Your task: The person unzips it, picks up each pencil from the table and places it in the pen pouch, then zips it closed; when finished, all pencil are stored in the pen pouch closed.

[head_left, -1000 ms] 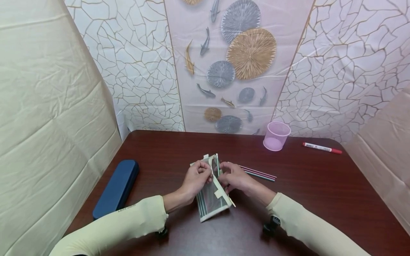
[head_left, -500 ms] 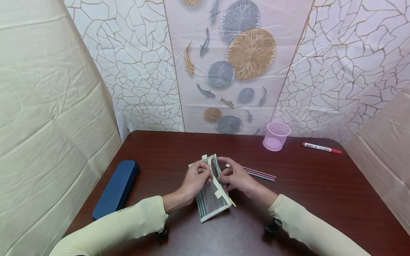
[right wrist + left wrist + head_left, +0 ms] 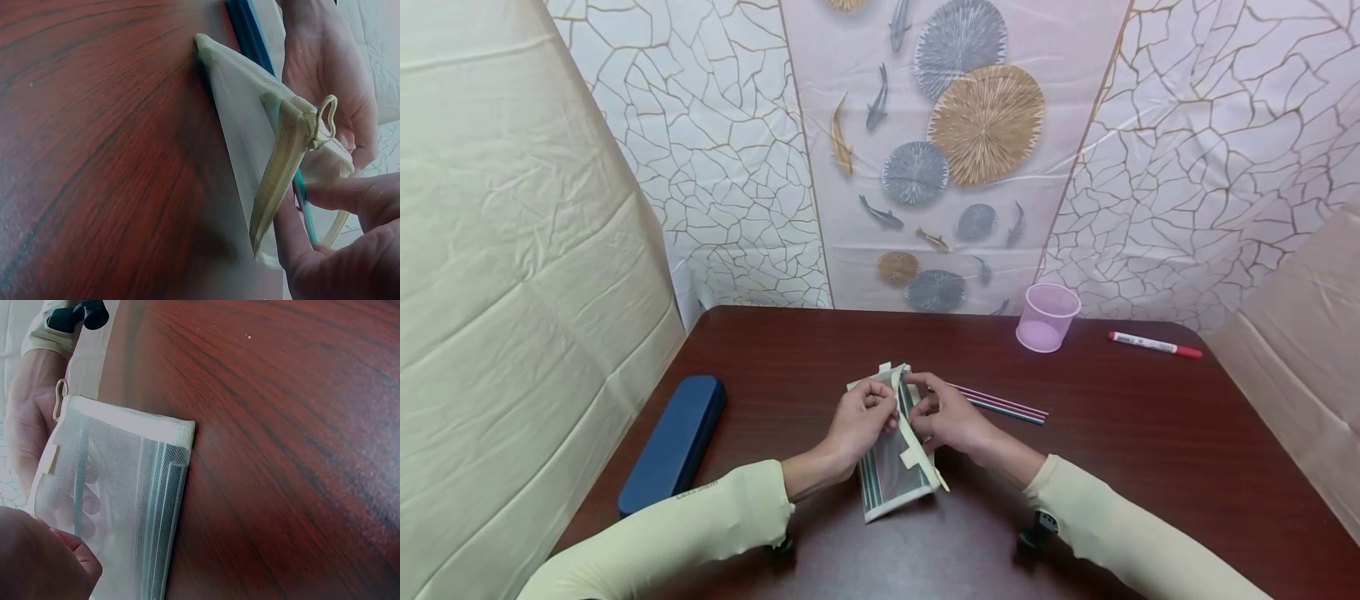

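Note:
A translucent mesh zip pouch (image 3: pixel 895 462) with cream edging is held tilted above the table, its zipped side gaping. My left hand (image 3: pixel 867 414) pinches one edge of the opening between thumb and fingers. Several thin dark and green sticks show through the mesh along its far side in the left wrist view. My right hand (image 3: pixel 951 421) is at the other edge, some fingers at the opening. In the right wrist view its thumb and fingers pinch a slim teal pencil (image 3: pixel 304 209) that runs down into the pouch. The pencil's lower end is partly veiled by the mesh.
Several thin pink and green pencils (image 3: pixel 1007 408) lie right of my right hand. A pink cup (image 3: pixel 1048 318) stands at the back, a red-capped marker (image 3: pixel 1153 344) at the back right. A long blue case (image 3: pixel 673 442) lies on the left of the brown table (image 3: pixel 775 350).
My right hand has shifted slightly out and back at the opening. The teal pencil, whose upper end stood at the pouch's top edge, now lies further inside. My left hand keeps its grip.

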`<act>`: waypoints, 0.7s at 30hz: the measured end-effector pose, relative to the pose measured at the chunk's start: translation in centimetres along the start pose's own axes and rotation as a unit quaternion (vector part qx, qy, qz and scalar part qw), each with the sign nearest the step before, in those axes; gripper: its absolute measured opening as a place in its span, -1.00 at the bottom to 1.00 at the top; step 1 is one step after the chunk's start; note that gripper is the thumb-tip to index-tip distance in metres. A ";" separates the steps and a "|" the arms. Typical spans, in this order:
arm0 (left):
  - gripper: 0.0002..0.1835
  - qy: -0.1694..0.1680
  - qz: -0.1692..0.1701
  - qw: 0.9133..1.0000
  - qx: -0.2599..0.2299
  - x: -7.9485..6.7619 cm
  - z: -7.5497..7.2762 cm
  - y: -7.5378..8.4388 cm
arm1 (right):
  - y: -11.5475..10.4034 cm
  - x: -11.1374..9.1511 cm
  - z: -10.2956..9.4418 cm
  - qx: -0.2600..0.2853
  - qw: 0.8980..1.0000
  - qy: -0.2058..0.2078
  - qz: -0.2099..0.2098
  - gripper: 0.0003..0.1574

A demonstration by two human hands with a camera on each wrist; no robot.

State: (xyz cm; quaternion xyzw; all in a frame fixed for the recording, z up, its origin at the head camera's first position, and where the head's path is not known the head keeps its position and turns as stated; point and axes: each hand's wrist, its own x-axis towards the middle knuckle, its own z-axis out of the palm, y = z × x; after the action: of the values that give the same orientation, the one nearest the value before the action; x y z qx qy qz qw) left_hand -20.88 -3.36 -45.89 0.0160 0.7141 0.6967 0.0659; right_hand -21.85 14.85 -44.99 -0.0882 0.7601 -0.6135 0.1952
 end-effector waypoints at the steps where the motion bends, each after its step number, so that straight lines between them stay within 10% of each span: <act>1: -0.89 0.000 0.001 1.000 -0.002 0.0 0.0 0.1 | 0.0 0.1 0.0 0.000 1.000 0.001 0.000 -0.12; 13: -0.89 0.015 0.007 0.999 -0.033 0.0 -1.1 0.6 | -1.0 0.1 -2.2 -0.047 0.995 0.072 -0.044 -0.47; 21: -0.88 0.030 0.006 0.998 -0.061 -0.3 -2.2 1.3 | -0.1 -0.3 -8.1 -0.196 0.964 0.151 -0.092 -0.66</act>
State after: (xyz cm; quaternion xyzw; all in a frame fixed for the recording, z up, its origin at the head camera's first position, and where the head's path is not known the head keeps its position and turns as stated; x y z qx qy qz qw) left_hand -20.92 -5.50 -44.48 -0.0049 0.6716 0.7397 0.0409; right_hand -24.89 22.23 -43.48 -0.1005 0.8749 -0.4738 -0.0002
